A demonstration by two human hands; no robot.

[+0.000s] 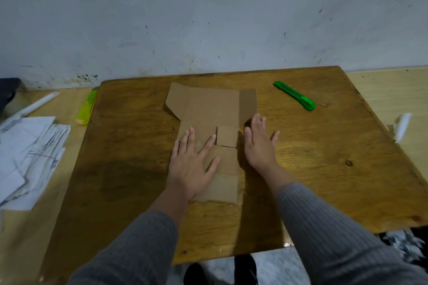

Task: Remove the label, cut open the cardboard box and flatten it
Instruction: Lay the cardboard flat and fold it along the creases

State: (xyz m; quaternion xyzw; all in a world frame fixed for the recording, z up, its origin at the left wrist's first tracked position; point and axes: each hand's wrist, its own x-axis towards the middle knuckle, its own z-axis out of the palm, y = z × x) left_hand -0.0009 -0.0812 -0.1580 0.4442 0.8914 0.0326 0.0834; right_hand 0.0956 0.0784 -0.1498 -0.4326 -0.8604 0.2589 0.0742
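The cardboard box (208,122) lies unfolded on the wooden table (324,169): flattening looks nearly done. Left hand (192,162), fingers spread, presses it; right hand (259,143), fingers straight, rests just beside its edge. Next, I judge, press the raised flap beyond the right fingertips.

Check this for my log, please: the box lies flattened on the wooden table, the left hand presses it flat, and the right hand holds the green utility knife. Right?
Not quite. In the head view the right hand holds nothing; the green utility knife lies on the wooden table beyond it. The flattened box and the left hand pressing it are as you say.
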